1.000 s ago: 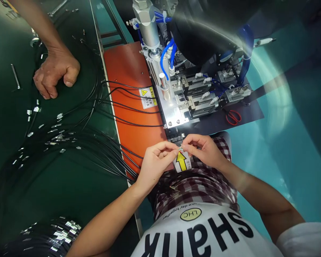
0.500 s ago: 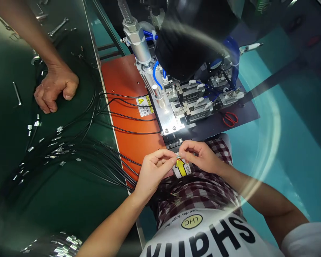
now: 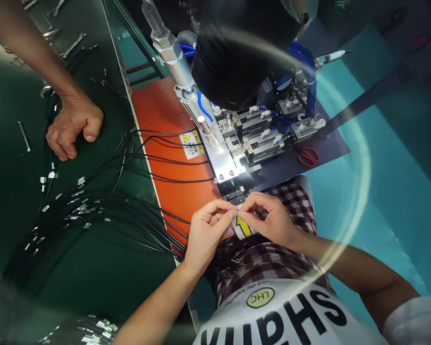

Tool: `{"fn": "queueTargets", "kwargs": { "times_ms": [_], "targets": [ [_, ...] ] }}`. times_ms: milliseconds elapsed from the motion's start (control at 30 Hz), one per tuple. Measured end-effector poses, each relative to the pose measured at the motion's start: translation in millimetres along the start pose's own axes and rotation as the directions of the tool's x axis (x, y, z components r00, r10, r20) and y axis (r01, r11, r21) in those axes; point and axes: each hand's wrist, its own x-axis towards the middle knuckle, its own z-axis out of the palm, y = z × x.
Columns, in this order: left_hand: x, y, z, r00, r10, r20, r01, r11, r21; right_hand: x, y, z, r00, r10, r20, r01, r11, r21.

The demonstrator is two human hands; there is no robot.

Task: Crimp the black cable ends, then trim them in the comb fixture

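Just in front of the machine (image 3: 233,148), left hand (image 3: 205,231) and right hand (image 3: 271,221) meet, thumb and forefinger of each pinched shut on a tiny metal part (image 3: 239,209) above a yellow arrow label (image 3: 242,226). Black cables (image 3: 147,225) cross the orange mat (image 3: 165,120); a co-worker's fist (image 3: 73,129) rests on the green belt (image 3: 75,268)

A silvery metal piece (image 3: 239,208) shows at centre. From it, an orange mat (image 3: 165,110) crossed by black cables (image 3: 158,235) lies at eleven o'clock, a dark green table (image 3: 75,268) at nine, red-handled scissors (image 3: 309,155) at two, teal floor (image 3: 388,201) at three, and a maroon-and-white checked cloth (image 3: 276,256) at six.
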Motion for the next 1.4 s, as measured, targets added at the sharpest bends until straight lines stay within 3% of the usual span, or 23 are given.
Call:
{"fn": "queueTargets", "kwargs": {
  "times_ms": [167, 367, 967, 1067, 1200, 1267, 1300, 1400],
  "targets": [
    [-1, 1, -2.4, 0.999, -0.038, 0.021, 0.038, 0.999, 0.009, 8, -3, -13, 0.975, 0.138, 0.176, -0.163, 0.978, 0.131],
    [-3, 2, -2.4, 0.999, -0.038, 0.014, 0.037, 0.997, 0.062, 18, -1, -18, 0.941, 0.225, 0.255, -0.282, 0.934, 0.219],
    [-2, -1, -3.2, 1.0, -0.027, 0.014, 0.026, 0.998, 0.064, 15, 0, -17, 0.941, 0.234, 0.243, -0.288, 0.933, 0.215],
    [-1, 1, -4.9, 0.998, -0.056, 0.043, 0.05, 0.99, 0.131, 19, 2, -22, 0.908, 0.252, 0.335, -0.336, 0.916, 0.219],
    [1, 4, -8.2, 0.991, -0.051, 0.127, 0.019, 0.97, 0.244, 30, 4, -33, 0.804, 0.264, 0.533, -0.419, 0.888, 0.191],
    [3, 5, -9.1, 0.984, -0.058, 0.166, 0.007, 0.955, 0.295, 34, 2, -36, 0.768, 0.244, 0.592, -0.4, 0.905, 0.146],
    [3, 6, -9.3, 0.981, -0.066, 0.181, 0.006, 0.95, 0.311, 36, 0, -37, 0.772, 0.217, 0.597, -0.353, 0.928, 0.118],
    [3, 6, -9.2, 0.976, -0.083, 0.201, 0.014, 0.946, 0.323, 37, -6, -37, 0.842, 0.05, 0.538, -0.06, 0.998, 0.0]
  ]
}}
